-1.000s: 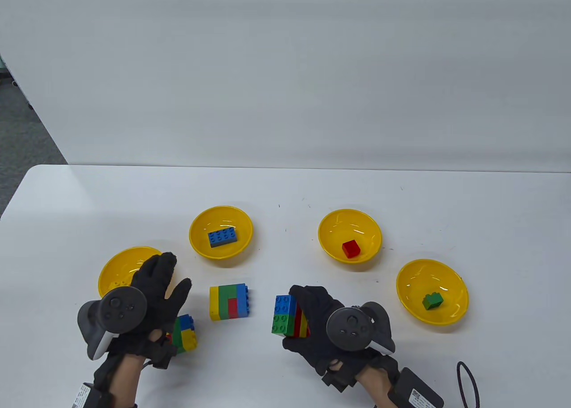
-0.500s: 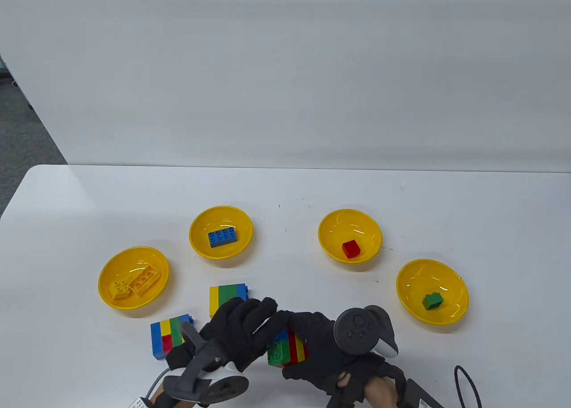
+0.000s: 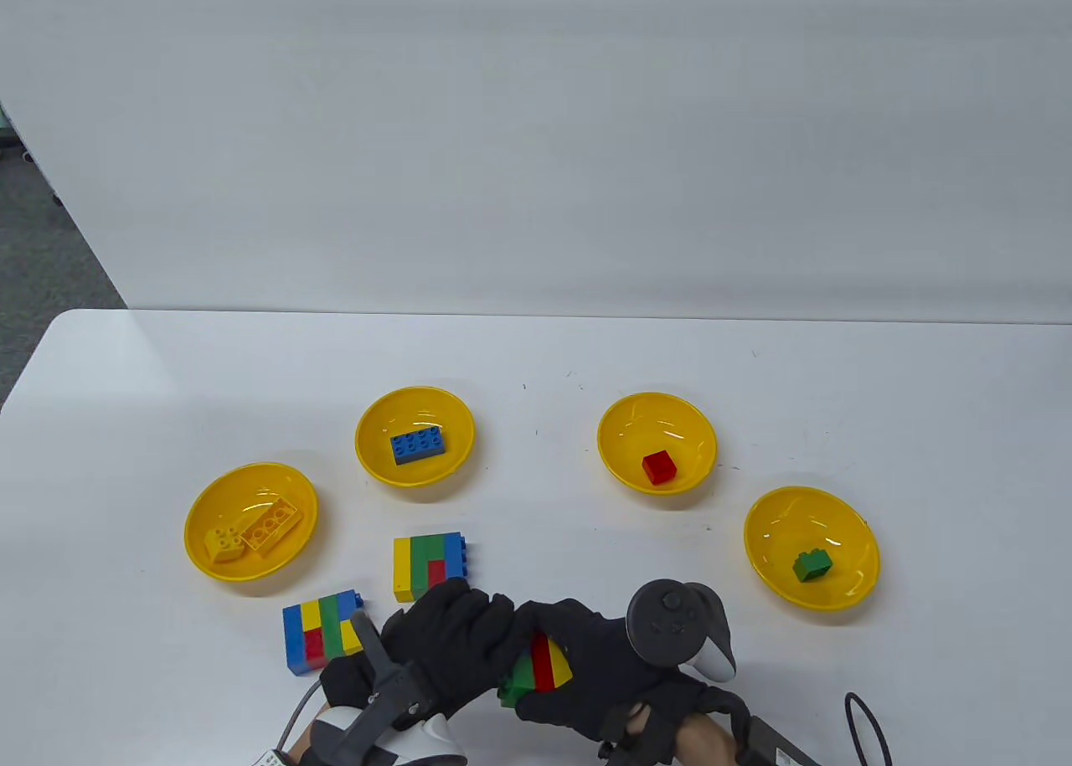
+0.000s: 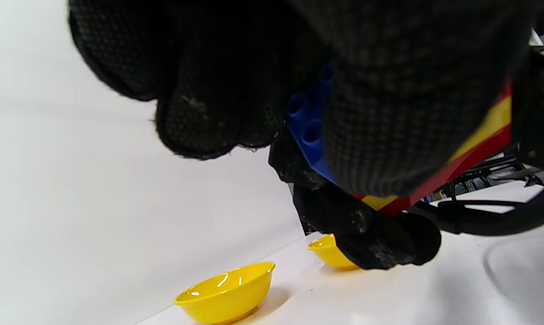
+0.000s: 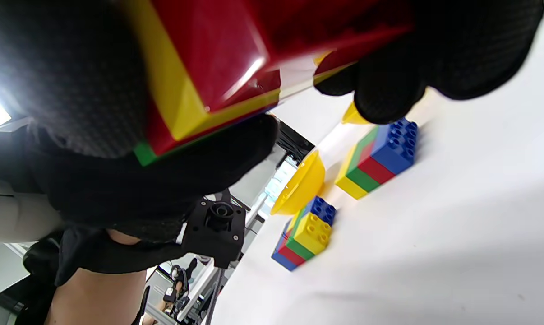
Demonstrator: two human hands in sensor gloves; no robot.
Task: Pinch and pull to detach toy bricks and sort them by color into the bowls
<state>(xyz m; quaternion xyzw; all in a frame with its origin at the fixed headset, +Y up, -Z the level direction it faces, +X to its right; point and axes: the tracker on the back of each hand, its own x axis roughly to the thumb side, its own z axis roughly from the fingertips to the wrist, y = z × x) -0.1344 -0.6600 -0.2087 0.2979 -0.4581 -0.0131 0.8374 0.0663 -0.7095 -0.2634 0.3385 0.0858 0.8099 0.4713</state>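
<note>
Both hands gripped one brick stack (image 3: pixel 536 670) at the lower centre, the left hand (image 3: pixel 444 640) curled over its blue end, the right hand (image 3: pixel 603 665) clasping the rest. Four bowls held few sorted bricks; two stacks (image 3: pixel 430 567) lay untouched on the counter (image 3: pixel 167 381), so most work seemingly remained.
</note>
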